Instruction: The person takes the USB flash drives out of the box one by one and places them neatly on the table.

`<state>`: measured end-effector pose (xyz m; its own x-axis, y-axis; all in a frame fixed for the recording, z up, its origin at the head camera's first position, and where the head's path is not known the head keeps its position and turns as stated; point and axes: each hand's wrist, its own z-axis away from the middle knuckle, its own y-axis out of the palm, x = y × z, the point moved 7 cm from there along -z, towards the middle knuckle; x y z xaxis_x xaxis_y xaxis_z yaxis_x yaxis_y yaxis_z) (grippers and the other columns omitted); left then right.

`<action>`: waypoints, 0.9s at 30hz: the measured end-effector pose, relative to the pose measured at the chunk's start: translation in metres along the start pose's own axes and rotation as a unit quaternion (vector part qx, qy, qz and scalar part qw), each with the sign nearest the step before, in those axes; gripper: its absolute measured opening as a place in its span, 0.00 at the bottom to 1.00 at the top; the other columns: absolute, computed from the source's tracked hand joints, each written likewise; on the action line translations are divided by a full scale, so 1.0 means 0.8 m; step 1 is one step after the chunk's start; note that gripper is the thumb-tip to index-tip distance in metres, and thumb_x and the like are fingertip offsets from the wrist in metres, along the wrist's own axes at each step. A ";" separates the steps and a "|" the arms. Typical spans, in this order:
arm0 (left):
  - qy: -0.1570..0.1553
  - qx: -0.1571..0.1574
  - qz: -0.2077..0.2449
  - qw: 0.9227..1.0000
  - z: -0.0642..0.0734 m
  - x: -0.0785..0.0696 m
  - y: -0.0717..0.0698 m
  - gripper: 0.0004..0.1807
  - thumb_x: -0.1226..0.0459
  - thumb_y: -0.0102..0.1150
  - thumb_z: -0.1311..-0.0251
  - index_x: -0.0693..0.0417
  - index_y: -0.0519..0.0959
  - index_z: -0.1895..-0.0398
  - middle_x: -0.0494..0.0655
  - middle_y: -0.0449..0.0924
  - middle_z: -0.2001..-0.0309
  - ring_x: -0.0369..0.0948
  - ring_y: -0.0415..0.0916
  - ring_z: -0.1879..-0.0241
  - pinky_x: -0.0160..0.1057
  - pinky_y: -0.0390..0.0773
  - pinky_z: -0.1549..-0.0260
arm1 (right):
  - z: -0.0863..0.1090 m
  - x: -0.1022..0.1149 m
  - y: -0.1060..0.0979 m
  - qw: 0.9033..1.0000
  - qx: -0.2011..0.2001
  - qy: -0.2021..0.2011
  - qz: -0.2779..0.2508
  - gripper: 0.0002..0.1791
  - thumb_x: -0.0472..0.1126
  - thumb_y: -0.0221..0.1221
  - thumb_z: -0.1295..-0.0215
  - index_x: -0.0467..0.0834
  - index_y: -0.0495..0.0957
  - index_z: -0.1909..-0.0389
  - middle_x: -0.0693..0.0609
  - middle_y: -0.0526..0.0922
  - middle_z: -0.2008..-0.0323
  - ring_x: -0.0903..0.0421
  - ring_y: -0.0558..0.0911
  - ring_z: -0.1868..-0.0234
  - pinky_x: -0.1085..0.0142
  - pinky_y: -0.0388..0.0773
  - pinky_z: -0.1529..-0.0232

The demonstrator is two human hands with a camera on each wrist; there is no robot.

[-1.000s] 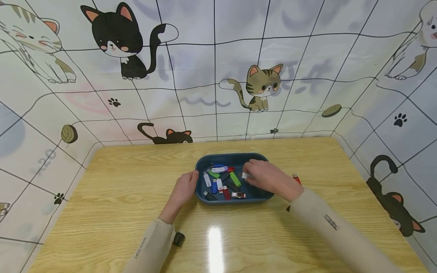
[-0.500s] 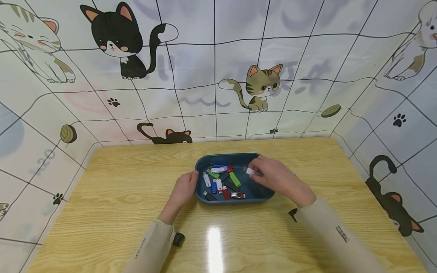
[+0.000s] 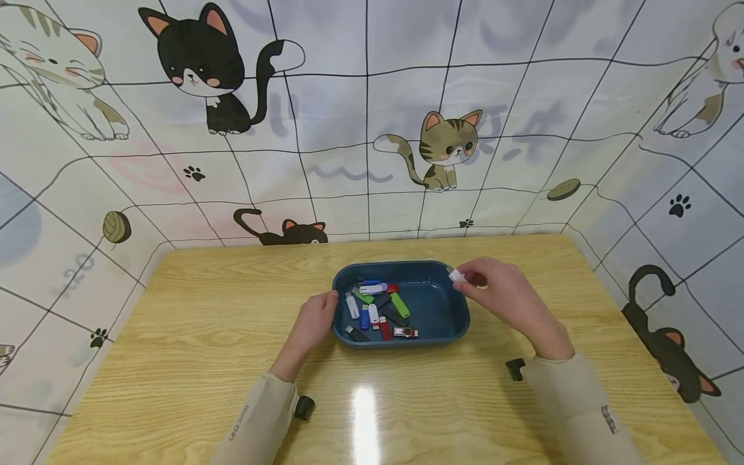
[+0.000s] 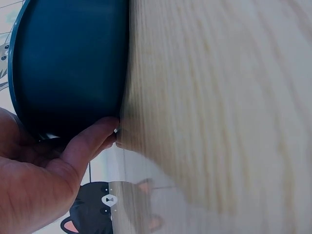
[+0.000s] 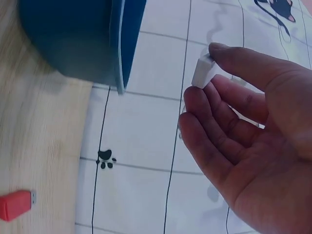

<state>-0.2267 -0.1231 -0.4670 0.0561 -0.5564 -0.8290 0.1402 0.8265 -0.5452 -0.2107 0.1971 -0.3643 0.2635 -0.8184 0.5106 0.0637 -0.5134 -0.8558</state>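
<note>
Between the thumb and fingertips of my right hand (image 3: 511, 297) is a white USB stick (image 3: 456, 276), its metal plug pointing outward. This hand is at the far right corner of a dark blue tray (image 3: 442, 336). In the right wrist view the white stick (image 5: 202, 72) is pinched beyond the tray's wall (image 5: 73, 58). My left hand (image 3: 314, 320) holds the tray's left end, with a finger low along the outer wall in the left wrist view. Inside the tray, mostly toward its left, lie several USB sticks, among them a green one (image 3: 400, 305) and a blue one (image 3: 364, 317).
A red USB stick (image 5: 17, 204) lies on the wooden table (image 3: 221, 310) to the right of the tray; in the head view my right hand hides it. A cloth printed with cats (image 3: 349, 129) stands around the table's back and sides.
My right hand has lifted the white USB stick from inside the tray and carried it right and back to the tray's far right corner. The left hand has stayed put.
</note>
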 end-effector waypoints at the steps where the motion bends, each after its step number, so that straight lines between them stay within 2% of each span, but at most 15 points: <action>1: 0.001 0.000 -0.001 1.000 0.000 0.000 0.000 0.23 0.59 0.38 0.17 0.61 0.74 0.71 0.44 0.65 0.79 0.41 0.64 0.78 0.38 0.64 0.76 | 0.002 -0.003 -0.003 1.000 -0.004 0.003 -0.004 0.14 0.43 0.67 0.30 0.41 0.85 0.49 0.50 0.86 0.58 0.50 0.83 0.56 0.49 0.81 0.54; 9: -0.003 0.002 -0.003 1.000 0.001 -0.001 0.000 0.24 0.58 0.38 0.17 0.61 0.74 0.71 0.44 0.64 0.78 0.41 0.63 0.78 0.37 0.63 0.76 | 0.015 -0.037 -0.016 0.999 -0.022 0.040 0.000 0.19 0.46 0.67 0.30 0.37 0.84 0.46 0.48 0.86 0.60 0.50 0.82 0.60 0.52 0.78 0.56; 15: -0.003 0.004 0.000 1.000 0.002 -0.002 0.000 0.24 0.58 0.38 0.17 0.61 0.74 0.71 0.44 0.63 0.78 0.41 0.64 0.77 0.37 0.64 0.76 | 0.025 -0.066 -0.019 0.997 -0.023 0.070 0.019 0.21 0.46 0.65 0.29 0.35 0.82 0.44 0.45 0.86 0.59 0.47 0.82 0.58 0.51 0.78 0.57; 22: -0.004 -0.001 -0.002 1.000 0.001 -0.001 -0.001 0.24 0.58 0.38 0.17 0.61 0.73 0.72 0.45 0.63 0.78 0.41 0.64 0.77 0.37 0.64 0.75 | 0.033 -0.087 -0.017 0.996 -0.024 0.078 0.031 0.19 0.44 0.65 0.29 0.33 0.83 0.48 0.45 0.87 0.62 0.47 0.83 0.60 0.51 0.78 0.59; 27: 0.001 -0.001 -0.003 1.000 0.001 -0.002 -0.001 0.23 0.59 0.39 0.17 0.61 0.74 0.72 0.45 0.63 0.79 0.41 0.64 0.77 0.38 0.64 0.75 | 0.039 -0.100 -0.014 0.995 -0.029 0.088 0.043 0.19 0.44 0.64 0.28 0.32 0.83 0.48 0.45 0.87 0.62 0.48 0.82 0.62 0.54 0.77 0.61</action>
<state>-0.2265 -0.1229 -0.4650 0.0533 -0.5620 -0.8254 0.1391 0.8227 -0.5512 -0.2029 0.2767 -0.3981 0.0918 -0.8897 0.4471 -0.0084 -0.4497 -0.8931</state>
